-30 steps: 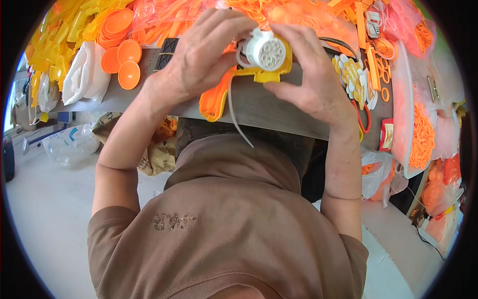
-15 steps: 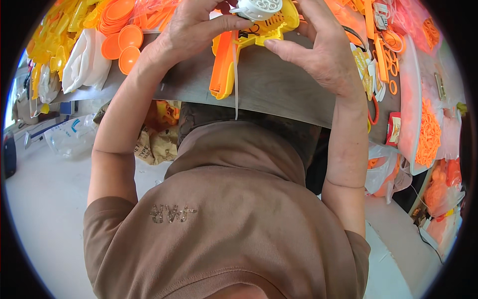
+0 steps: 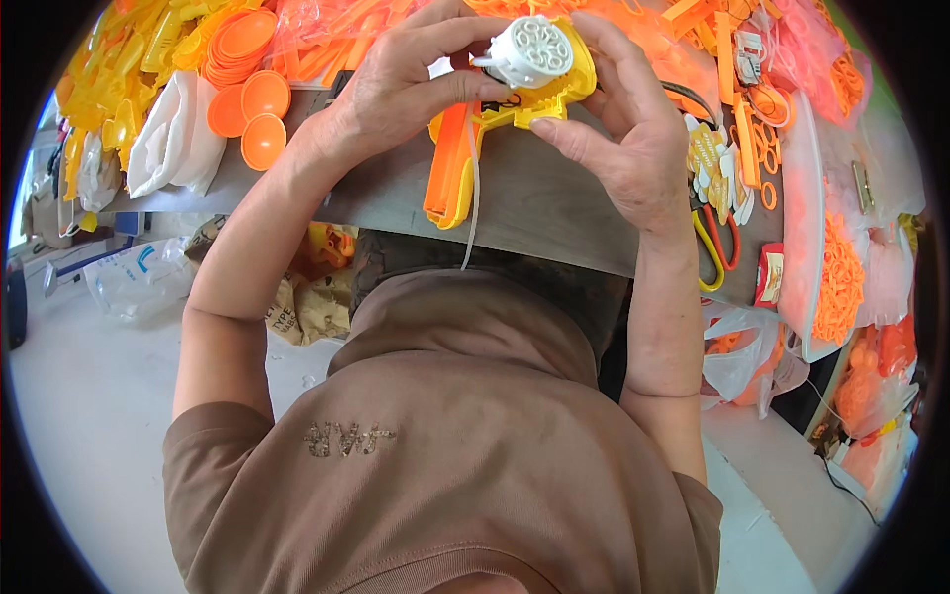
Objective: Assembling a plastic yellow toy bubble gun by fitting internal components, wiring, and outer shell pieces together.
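Note:
Above the table's near edge, both hands hold what looks like a toy bubble gun. A white round part with several holes sits at the top of its yellow plastic shell. My left hand is closed, its thumb and index finger pinching beside the white part and some dark wires. My right hand grips the shell's right side between thumb and fingers. An orange and yellow handle points down toward me. From the shell a thin whitish tube hangs past the table edge. The left fingertips are partly hidden.
Orange round cups, a white cloth bag and yellow plastic parts lie at left. On the right are scissors, orange rings, a small red box and a tub of orange pieces.
The whole view has shifted, and both hands with the toy appear slightly lower. The white round part now shows more fully, its holed face turned toward me.

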The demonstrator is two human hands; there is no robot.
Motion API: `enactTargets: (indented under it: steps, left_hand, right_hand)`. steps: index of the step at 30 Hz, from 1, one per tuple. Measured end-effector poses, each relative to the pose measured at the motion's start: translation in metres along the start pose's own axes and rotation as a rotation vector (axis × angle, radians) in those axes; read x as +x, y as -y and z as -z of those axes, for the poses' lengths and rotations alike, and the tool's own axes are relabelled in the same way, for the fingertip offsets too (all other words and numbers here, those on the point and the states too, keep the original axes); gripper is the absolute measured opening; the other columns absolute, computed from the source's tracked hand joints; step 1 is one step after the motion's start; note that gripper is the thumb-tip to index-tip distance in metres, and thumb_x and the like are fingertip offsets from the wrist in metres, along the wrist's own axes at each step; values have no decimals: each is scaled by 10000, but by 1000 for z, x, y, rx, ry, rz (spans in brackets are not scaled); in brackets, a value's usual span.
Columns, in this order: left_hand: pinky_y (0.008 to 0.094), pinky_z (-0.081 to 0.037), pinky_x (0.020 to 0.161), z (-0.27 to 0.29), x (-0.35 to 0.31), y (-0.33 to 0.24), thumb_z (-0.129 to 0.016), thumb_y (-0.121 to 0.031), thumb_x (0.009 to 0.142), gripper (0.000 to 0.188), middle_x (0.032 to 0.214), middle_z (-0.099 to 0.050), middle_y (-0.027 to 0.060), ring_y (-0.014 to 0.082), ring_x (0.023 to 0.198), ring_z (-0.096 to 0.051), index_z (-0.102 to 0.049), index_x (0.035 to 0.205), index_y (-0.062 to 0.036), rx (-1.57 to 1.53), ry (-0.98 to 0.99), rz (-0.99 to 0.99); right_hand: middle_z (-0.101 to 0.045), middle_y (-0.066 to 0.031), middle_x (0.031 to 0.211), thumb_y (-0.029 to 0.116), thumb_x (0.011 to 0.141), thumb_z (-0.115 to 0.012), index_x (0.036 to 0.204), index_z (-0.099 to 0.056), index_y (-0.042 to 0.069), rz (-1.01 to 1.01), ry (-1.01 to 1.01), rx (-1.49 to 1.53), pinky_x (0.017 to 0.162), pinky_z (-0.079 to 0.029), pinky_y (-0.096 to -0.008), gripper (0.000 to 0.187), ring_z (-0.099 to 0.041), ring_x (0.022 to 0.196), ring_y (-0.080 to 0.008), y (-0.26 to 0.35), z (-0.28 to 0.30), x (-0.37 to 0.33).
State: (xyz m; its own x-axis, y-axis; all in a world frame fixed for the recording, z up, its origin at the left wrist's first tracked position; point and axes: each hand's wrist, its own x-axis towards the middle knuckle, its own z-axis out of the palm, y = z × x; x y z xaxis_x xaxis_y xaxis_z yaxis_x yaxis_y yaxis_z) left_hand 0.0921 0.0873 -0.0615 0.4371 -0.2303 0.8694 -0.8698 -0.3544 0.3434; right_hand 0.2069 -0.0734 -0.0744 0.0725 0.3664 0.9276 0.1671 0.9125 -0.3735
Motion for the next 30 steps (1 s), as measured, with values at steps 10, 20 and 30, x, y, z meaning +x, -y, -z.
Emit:
enactTargets:
  steps: [10, 20, 30]
  left_hand:
    - [311, -429, 762, 5, 21, -36, -707, -87, 790, 449, 956, -534, 91, 216, 870, -524, -562, 1208, -10, 18, -14, 757]
    - [330, -442, 769, 7, -1, 10, -681, -117, 820, 410, 979, -551, 112, 236, 880, -541, -564, 1198, -9, -39, 32, 125]
    - [325, -437, 713, 7, 3, 9, -697, -102, 792, 441, 937, -548, 129, 256, 825, -533, -557, 1196, 6, 130, -12, -15]
  right_hand:
    - [-454, -224, 1302, -67, 727, -702, 1360, -286, -91, -1007, -505, -194, 976, -438, -353, 758, -493, 1186, -267, 58, -37, 35]
    - [-482, -216, 1275, -56, 720, -717, 1332, -319, -114, -983, -502, -163, 962, -449, -345, 732, -515, 1159, -258, 57, -37, 39]
    - [-498, -194, 1264, -36, 709, -739, 1331, -340, -90, -1030, -419, -208, 965, -444, -336, 741, -518, 1155, -239, 57, -35, 45]
